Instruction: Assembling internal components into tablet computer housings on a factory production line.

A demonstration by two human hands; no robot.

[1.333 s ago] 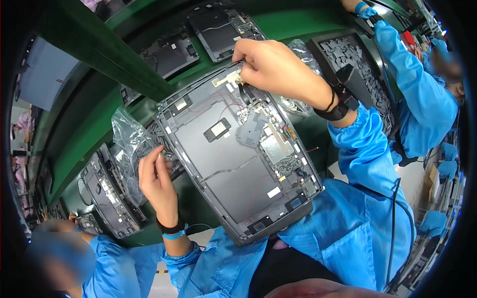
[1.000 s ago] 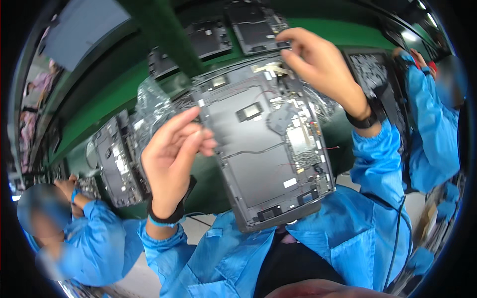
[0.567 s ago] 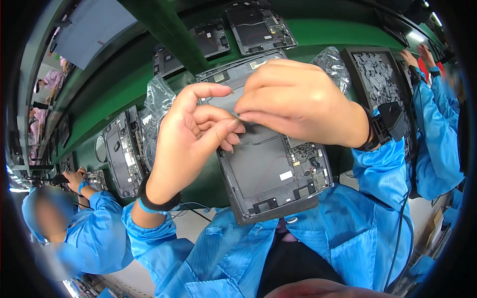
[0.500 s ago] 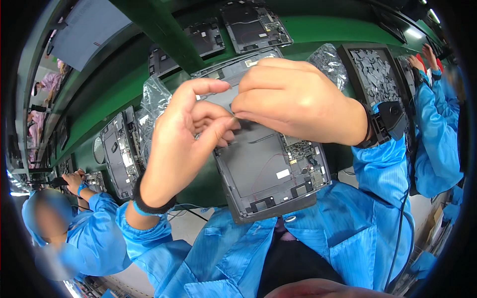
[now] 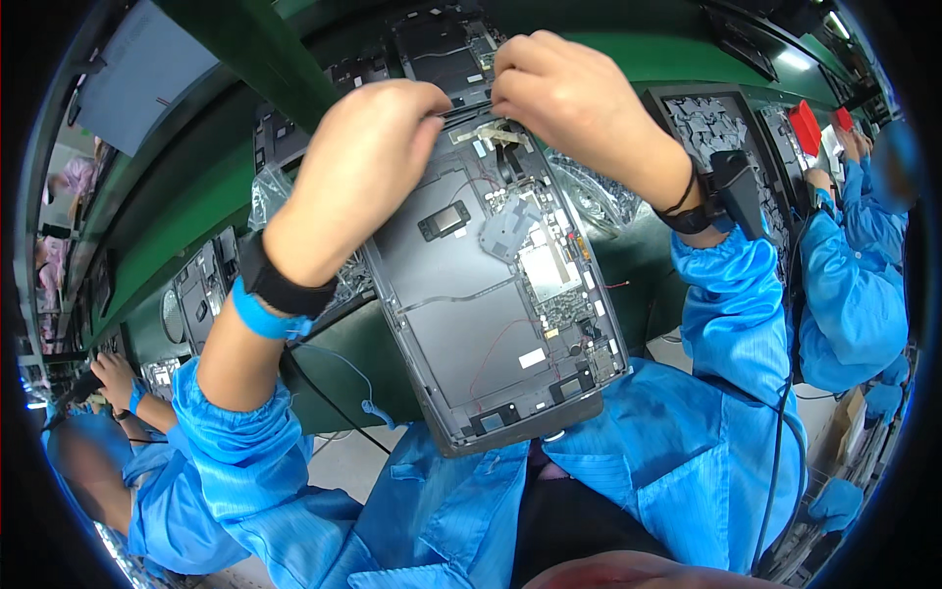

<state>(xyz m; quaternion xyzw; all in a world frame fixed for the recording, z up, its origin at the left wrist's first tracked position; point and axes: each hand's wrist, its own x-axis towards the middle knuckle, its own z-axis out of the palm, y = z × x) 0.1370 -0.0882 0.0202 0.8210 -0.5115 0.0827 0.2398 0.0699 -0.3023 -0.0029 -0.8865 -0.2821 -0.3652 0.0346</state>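
An opened tablet-like device point(image 5: 451, 344) lies at a slant in front of me, its dark grey casing exposing a circuit board point(image 5: 554, 304) along the right side. A small black rectangular module point(image 5: 444, 222), a grey shaped plate point(image 5: 510, 230) and a flat ribbon cable point(image 5: 456, 297) sit inside it. My left hand point(image 5: 368, 162) is over the far left corner, fingers curled toward the thumb. Level with it, my right hand point(image 5: 569, 90) is closed at the far edge, fingertips bent down. Whatever is between either hand's fingers is too small or hidden to name.
More opened devices lie beyond point(image 5: 432, 49) and to the left point(image 5: 199, 299). A black tray of grey parts point(image 5: 711, 133) stands right of clear plastic wrap point(image 5: 594, 191). A green post point(image 5: 255, 59) rises at upper left. People in blue work on both sides.
Both hands have moved from over the middle of the device to its far edge and spread apart. The module, plate and ribbon cable they covered now show.
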